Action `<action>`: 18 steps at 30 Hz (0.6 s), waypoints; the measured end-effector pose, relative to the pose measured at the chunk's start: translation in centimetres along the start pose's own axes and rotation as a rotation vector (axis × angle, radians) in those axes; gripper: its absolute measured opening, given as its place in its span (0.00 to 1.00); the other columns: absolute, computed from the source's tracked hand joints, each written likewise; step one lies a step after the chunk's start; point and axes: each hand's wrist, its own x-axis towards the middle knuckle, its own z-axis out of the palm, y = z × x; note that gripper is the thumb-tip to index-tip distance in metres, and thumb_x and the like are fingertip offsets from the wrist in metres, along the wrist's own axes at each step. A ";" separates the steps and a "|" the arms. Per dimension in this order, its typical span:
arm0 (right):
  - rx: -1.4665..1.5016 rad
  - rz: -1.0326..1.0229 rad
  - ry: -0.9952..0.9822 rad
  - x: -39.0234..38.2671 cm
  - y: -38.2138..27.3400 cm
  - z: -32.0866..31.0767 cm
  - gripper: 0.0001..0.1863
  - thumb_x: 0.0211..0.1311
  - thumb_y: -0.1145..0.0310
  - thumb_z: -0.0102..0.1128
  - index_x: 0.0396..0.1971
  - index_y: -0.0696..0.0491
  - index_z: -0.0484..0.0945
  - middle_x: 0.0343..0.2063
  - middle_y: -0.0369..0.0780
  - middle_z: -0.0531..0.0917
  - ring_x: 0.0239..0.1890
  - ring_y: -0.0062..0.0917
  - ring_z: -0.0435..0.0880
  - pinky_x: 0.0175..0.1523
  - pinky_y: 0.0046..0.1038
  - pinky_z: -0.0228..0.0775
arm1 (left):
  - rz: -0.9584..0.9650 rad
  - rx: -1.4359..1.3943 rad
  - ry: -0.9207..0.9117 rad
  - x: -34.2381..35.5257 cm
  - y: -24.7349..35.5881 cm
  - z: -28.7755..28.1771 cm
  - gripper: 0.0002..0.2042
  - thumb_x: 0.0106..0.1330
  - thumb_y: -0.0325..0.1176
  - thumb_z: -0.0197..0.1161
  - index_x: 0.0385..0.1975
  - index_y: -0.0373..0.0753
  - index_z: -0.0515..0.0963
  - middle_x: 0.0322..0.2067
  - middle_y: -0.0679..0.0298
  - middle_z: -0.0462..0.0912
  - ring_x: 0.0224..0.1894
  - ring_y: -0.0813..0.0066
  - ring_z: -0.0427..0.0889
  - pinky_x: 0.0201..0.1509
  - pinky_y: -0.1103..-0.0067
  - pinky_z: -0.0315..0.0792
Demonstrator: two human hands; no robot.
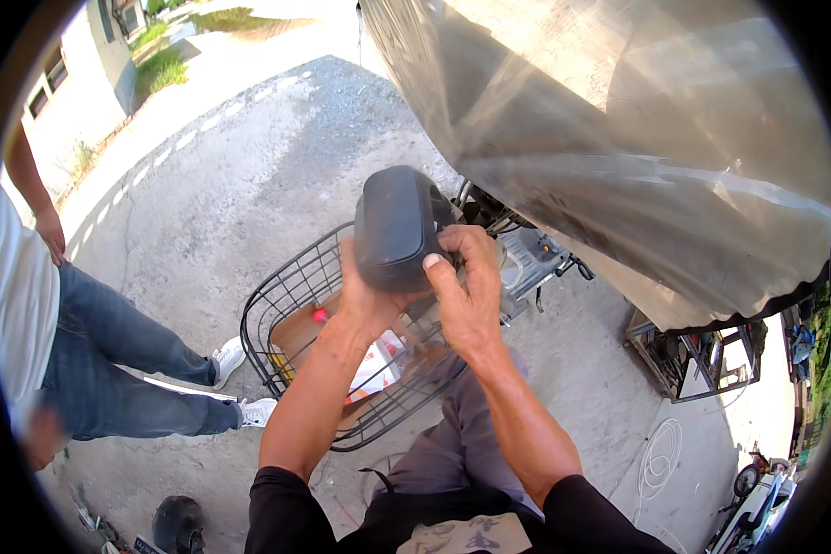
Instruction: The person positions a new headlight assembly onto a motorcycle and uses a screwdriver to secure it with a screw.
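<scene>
A dark rounded plastic housing [392, 217] with a smooth black top panel is held up in both hands at the middle of the view. My left hand [369, 295] cups it from the lower left, its fingers partly hidden behind it. My right hand [466, 286] grips its right side, thumb at the lower right corner and fingers curled at the edge. Below is a black wire basket [257, 325] holding cardboard, a small red item [319, 316] and a white printed package [379, 367]. Metal vehicle parts and cables [535, 258] show behind my right hand.
A large translucent plastic sheet [637, 157] overhangs the upper right. Another person in jeans [129, 351] stands close on the left. A metal frame [674, 360] and coiled white hose [660, 457] lie at the right on the concrete ground [194, 212].
</scene>
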 end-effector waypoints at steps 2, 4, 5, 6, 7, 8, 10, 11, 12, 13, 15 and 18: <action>-0.010 0.013 -0.024 0.0 -0.2 -0.4 0.11 0.64 0.72 0.69 0.41 0.62 0.80 0.47 0.46 0.82 0.53 0.40 0.80 0.60 0.39 0.74 | 0.010 -0.029 -0.024 0.3 -0.2 -0.5 0.40 0.79 0.69 0.31 0.69 0.46 0.79 0.62 0.57 0.85 0.64 0.57 0.84 0.70 0.52 0.79; -0.001 0.009 -0.024 -0.1 -0.4 -0.5 0.09 0.65 0.73 0.69 0.39 0.62 0.81 0.46 0.45 0.82 0.51 0.39 0.80 0.58 0.38 0.74 | 0.003 -0.079 -0.099 0.9 -0.4 -1.9 0.40 0.78 0.69 0.33 0.69 0.46 0.79 0.62 0.56 0.85 0.64 0.57 0.84 0.71 0.52 0.78; 0.011 0.002 -0.016 -0.4 -0.4 -0.4 0.08 0.65 0.72 0.69 0.38 0.61 0.82 0.46 0.45 0.83 0.51 0.39 0.80 0.58 0.38 0.74 | -0.002 -0.109 -0.135 1.1 -0.5 -2.4 0.40 0.77 0.69 0.34 0.69 0.46 0.80 0.63 0.56 0.85 0.64 0.57 0.84 0.72 0.52 0.78; 0.022 -0.005 -0.007 -0.7 -0.4 -0.4 0.08 0.66 0.72 0.69 0.37 0.61 0.82 0.45 0.45 0.83 0.50 0.39 0.81 0.57 0.38 0.74 | 0.006 -0.119 -0.158 1.2 -0.7 -2.7 0.40 0.77 0.70 0.36 0.69 0.46 0.80 0.63 0.56 0.85 0.64 0.57 0.84 0.72 0.52 0.77; 0.007 -0.008 -0.005 -1.0 -0.4 -0.5 0.08 0.66 0.72 0.69 0.37 0.61 0.83 0.45 0.45 0.83 0.50 0.39 0.81 0.57 0.38 0.75 | 0.014 -0.130 -0.180 1.4 -0.9 -2.9 0.40 0.76 0.70 0.37 0.69 0.46 0.80 0.63 0.56 0.84 0.64 0.56 0.84 0.72 0.52 0.77; -0.006 -0.011 -0.003 -1.2 -0.5 -0.6 0.08 0.66 0.72 0.70 0.36 0.61 0.83 0.45 0.45 0.83 0.51 0.40 0.81 0.57 0.38 0.75 | 0.022 -0.138 -0.203 1.4 -0.9 -3.1 0.40 0.76 0.71 0.38 0.69 0.47 0.80 0.64 0.56 0.84 0.64 0.56 0.84 0.73 0.52 0.77; -0.031 -0.023 -0.004 -1.4 -0.6 -0.7 0.08 0.66 0.71 0.71 0.36 0.61 0.84 0.45 0.45 0.84 0.51 0.40 0.81 0.58 0.38 0.75 | 0.029 -0.182 -0.199 1.8 -1.2 -3.7 0.41 0.74 0.73 0.42 0.70 0.47 0.79 0.64 0.56 0.84 0.65 0.56 0.83 0.73 0.52 0.77; -0.046 -0.030 -0.006 -1.3 -0.7 -0.8 0.08 0.65 0.71 0.71 0.36 0.61 0.85 0.44 0.45 0.85 0.51 0.40 0.81 0.58 0.38 0.75 | 0.031 -0.205 -0.197 1.9 -1.3 -3.9 0.41 0.73 0.74 0.44 0.70 0.47 0.79 0.65 0.56 0.84 0.65 0.55 0.83 0.73 0.52 0.77; -0.060 -0.037 -0.009 -1.3 -0.8 -1.0 0.08 0.65 0.71 0.72 0.35 0.61 0.86 0.44 0.44 0.85 0.51 0.40 0.81 0.58 0.38 0.75 | 0.038 -0.189 -0.206 1.9 -1.4 -4.0 0.42 0.72 0.75 0.46 0.71 0.47 0.79 0.65 0.56 0.84 0.65 0.55 0.83 0.74 0.52 0.77; -0.066 -0.039 -0.014 -1.3 -0.8 -1.1 0.08 0.65 0.71 0.72 0.35 0.61 0.86 0.44 0.44 0.86 0.52 0.40 0.81 0.58 0.38 0.75 | 0.044 -0.173 -0.215 1.9 -1.5 -4.1 0.43 0.70 0.77 0.48 0.71 0.47 0.78 0.66 0.57 0.84 0.66 0.55 0.83 0.74 0.52 0.76; -0.082 -0.044 -0.021 -1.2 -0.9 -1.4 0.08 0.64 0.71 0.73 0.34 0.61 0.88 0.43 0.43 0.87 0.52 0.40 0.81 0.58 0.38 0.75 | 0.042 -0.145 -0.216 1.8 -1.6 -4.1 0.45 0.68 0.79 0.51 0.72 0.48 0.78 0.67 0.57 0.83 0.67 0.54 0.83 0.75 0.51 0.76; -0.052 -0.028 -0.028 -1.4 -0.7 -1.7 0.08 0.64 0.70 0.74 0.33 0.60 0.89 0.42 0.42 0.88 0.52 0.39 0.82 0.58 0.38 0.76 | 0.023 -0.125 -0.210 1.6 -1.5 -4.5 0.47 0.65 0.81 0.53 0.74 0.49 0.77 0.68 0.56 0.82 0.68 0.53 0.82 0.75 0.50 0.75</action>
